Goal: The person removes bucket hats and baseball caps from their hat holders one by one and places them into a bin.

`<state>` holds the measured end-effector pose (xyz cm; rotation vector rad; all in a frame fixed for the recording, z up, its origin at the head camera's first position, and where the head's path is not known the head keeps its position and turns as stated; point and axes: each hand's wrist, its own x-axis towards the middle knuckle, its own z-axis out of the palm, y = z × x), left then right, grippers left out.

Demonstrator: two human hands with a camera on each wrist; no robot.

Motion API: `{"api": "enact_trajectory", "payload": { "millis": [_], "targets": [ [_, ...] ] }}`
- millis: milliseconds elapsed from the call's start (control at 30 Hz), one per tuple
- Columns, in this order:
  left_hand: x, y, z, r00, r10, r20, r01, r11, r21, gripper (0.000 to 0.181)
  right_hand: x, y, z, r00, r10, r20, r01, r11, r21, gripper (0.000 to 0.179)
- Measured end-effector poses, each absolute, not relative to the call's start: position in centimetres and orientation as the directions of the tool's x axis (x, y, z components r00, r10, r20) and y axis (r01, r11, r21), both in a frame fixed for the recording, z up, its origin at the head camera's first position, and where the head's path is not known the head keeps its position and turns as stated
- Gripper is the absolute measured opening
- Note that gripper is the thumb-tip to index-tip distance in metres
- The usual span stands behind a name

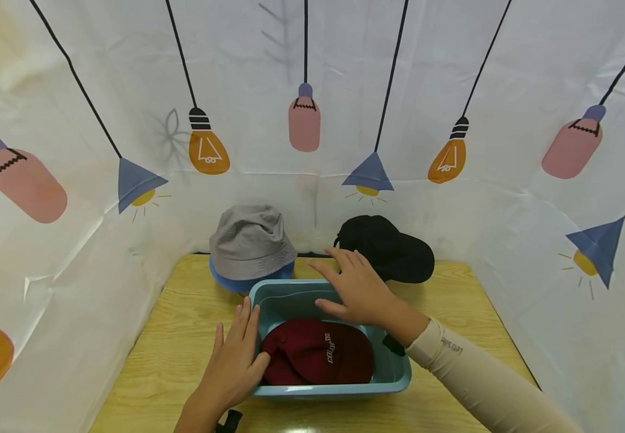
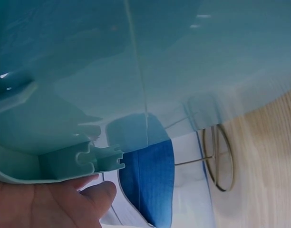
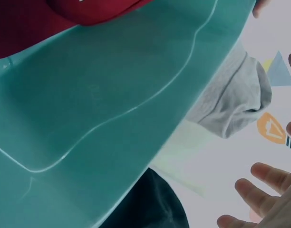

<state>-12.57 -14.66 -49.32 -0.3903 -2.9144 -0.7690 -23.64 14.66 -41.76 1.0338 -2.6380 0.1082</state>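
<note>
A dark red baseball cap (image 1: 301,349) with white lettering lies inside a blue-green plastic bin (image 1: 334,391) on the table. My left hand (image 1: 233,358) rests along the bin's left side with its fingers straight. From the left wrist view, the hand (image 2: 50,204) is right at the rim of the bin (image 2: 174,61). Over the bin's back right part my right hand (image 1: 361,288) hovers with fingers spread and nothing in it. The right wrist view shows its fingers (image 3: 274,178) apart from the bin wall, and part of the red cap (image 3: 50,23) inside.
Behind the bin at left, a grey bucket hat (image 1: 252,240) sits over a blue hat (image 1: 236,282). A black cap (image 1: 382,246) stands at back right. A wire stand (image 2: 217,156) shows beside the blue hat. White printed sheets (image 1: 312,198) enclose the wooden table (image 1: 155,361).
</note>
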Motion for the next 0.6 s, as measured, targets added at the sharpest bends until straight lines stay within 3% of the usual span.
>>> {"api": "enact_trajectory", "payload": {
  "millis": [367,600],
  "targets": [
    [-12.8,-14.7,-49.5,-0.966,0.209,0.151,0.256,0.840,0.478,0.082,-24.8,15.1,-41.3,-0.658,-0.638,0.400,-0.673,0.737,0.069,0.082],
    [-12.7,-14.8,-49.5,-0.969,0.211,0.133,0.249,0.832,0.497,0.082,-25.4,15.4,-40.8,-0.686,-0.603,0.407,-0.649,0.760,0.032,0.083]
  ]
}}
